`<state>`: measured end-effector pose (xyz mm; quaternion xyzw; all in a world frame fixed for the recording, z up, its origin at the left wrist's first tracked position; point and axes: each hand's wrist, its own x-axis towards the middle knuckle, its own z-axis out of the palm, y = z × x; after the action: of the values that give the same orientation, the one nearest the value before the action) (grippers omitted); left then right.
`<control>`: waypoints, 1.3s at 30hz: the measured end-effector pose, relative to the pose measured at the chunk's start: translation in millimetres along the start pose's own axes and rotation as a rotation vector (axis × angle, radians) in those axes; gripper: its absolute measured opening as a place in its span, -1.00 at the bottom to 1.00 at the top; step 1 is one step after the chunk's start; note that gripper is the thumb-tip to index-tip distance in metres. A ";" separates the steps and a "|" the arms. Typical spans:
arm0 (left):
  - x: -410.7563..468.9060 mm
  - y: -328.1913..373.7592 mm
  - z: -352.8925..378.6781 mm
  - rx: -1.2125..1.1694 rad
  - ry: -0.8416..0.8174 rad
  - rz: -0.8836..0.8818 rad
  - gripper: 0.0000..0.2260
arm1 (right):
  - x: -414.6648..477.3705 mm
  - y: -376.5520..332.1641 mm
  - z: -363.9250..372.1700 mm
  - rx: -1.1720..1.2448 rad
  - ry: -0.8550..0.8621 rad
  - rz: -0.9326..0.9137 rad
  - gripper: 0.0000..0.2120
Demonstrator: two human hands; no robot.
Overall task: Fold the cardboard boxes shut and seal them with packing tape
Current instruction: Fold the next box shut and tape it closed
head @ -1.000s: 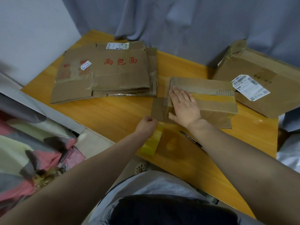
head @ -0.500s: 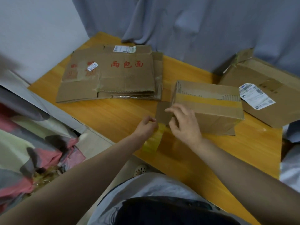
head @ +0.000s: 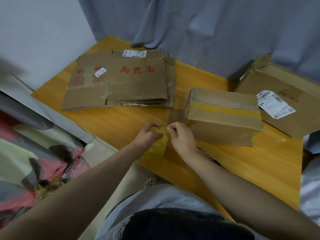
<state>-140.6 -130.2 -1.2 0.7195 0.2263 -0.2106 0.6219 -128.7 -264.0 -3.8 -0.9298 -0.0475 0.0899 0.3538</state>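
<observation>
Pale grey clothing is worn; a cream perforated clog is seen beside the table edge.

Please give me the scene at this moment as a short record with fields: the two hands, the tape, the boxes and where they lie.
left hand: grips the tape roll over the near table edge
right hand: pinches the tape at the roll's top
small box: top shut, yellow tape strip along it, a flap showing at its left end
flattened cartons: stacked flat, far left on the table
large box: far right, white label on top
</observation>
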 end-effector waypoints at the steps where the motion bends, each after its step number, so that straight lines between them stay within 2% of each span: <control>1: -1.0 0.6 -1.8 0.006 0.008 0.010 -0.80 | -2.0 -3.2 1.9 -0.021 0.029 -0.038 -0.82; 3: -2.1 1.7 -5.8 0.012 0.024 0.004 -0.77 | -5.3 -7.3 6.4 -0.013 0.090 -0.089 -0.82; 6: 0.3 -3.9 -13.4 -0.018 0.001 -0.038 -0.79 | -1.8 -10.2 10.1 0.101 0.138 -0.022 -0.84; 11: 0.4 -8.6 -22.1 -0.147 -0.035 -0.043 -0.94 | 10.0 -16.7 8.9 0.267 0.104 0.031 -0.88; 14: 2.9 -6.9 -24.1 -0.132 -0.014 -0.027 -0.88 | 10.4 -17.5 7.7 0.399 0.093 0.074 -0.88; 20: 8.3 -9.1 -25.3 -0.069 -0.002 -0.020 -0.86 | 17.8 -17.4 8.8 0.364 0.002 0.128 -0.86; 21: 8.7 -9.1 -26.0 -0.068 -0.002 -0.027 -0.86 | 18.3 -17.2 8.7 0.362 -0.010 0.116 -0.79; 24: 11.0 -11.7 -27.5 -0.047 0.004 -0.040 -0.85 | 18.6 -13.9 6.0 0.437 -0.066 0.102 -0.30; 25: 11.2 -12.5 -27.5 -0.049 0.001 -0.042 -0.85 | 18.0 -13.8 4.9 0.446 -0.085 0.093 -0.26; 26: 11.5 -13.3 -27.6 -0.055 -0.003 -0.044 -0.85 | 17.9 -14.1 4.8 0.439 -0.097 0.071 -0.33; 29: 11.4 -12.1 -27.6 -0.098 -0.013 -0.054 -0.85 | 18.7 -16.4 5.0 0.353 -0.103 0.034 -0.73; 30: 11.9 -11.1 -28.1 -0.107 -0.017 -0.055 -0.85 | 19.3 -17.0 5.2 0.349 -0.099 0.029 -0.79; 34: 11.8 -5.7 -30.1 -0.133 -0.039 -0.058 -0.86 | 22.5 -17.9 7.1 0.376 -0.072 0.065 -0.77; 39: 13.2 -7.8 -33.8 -0.117 -0.052 -0.050 -0.91 | 26.6 -18.3 9.9 0.287 -0.044 0.039 -0.73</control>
<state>-133.7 -94.8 -10.5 0.6705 0.2398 -0.2310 0.6630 -105.1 -239.9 -2.4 -0.8681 -0.0239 0.1229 0.4804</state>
